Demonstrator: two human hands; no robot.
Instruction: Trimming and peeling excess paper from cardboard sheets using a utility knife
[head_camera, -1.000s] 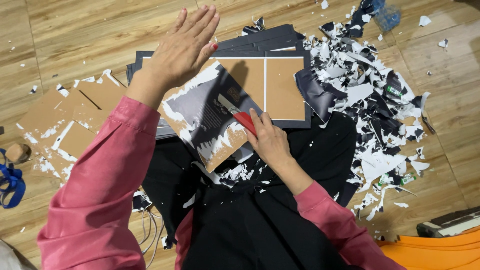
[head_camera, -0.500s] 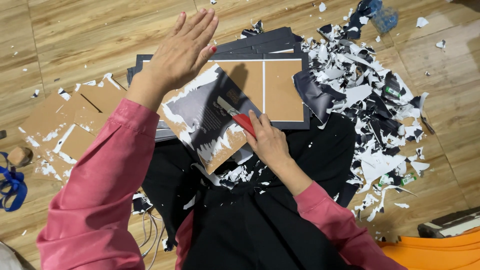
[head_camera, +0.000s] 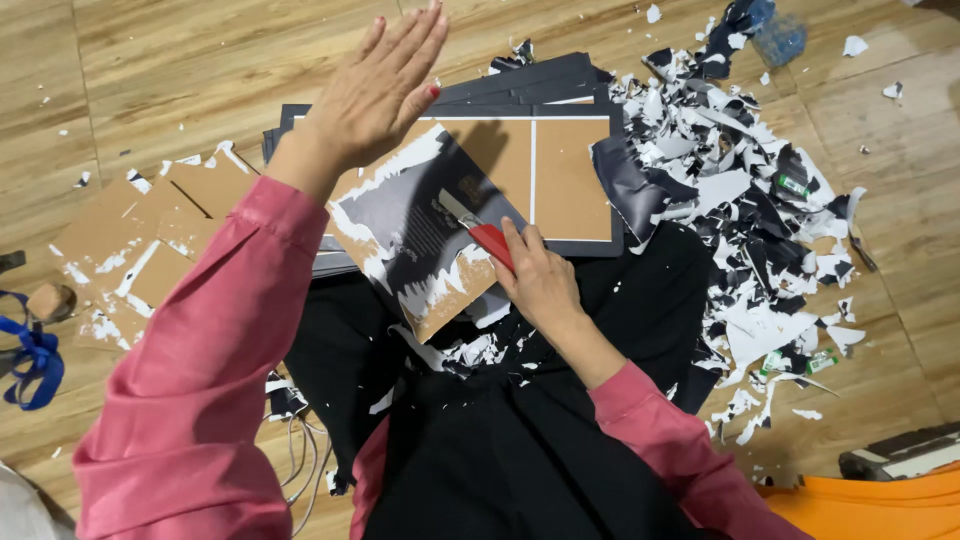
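Observation:
My right hand (head_camera: 540, 280) grips a red-handled scraper knife (head_camera: 478, 230), its blade laid on a brown cardboard panel (head_camera: 420, 225) still partly covered in dark paper. The panel rests tilted on my lap, over black cloth (head_camera: 480, 440). My left hand (head_camera: 385, 85) is flat with fingers spread, pressing the panel's far upper edge. Both arms wear pink sleeves.
A stack of dark-edged brown boards (head_camera: 545, 170) lies just beyond the panel. A heap of torn black and white paper scraps (head_camera: 740, 190) covers the wooden floor at right. Stripped brown boards (head_camera: 140, 250) lie at left, near a blue strap (head_camera: 35, 360). An orange object (head_camera: 880, 505) sits bottom right.
The scraper has shifted slightly along the panel; both hands otherwise keep their places.

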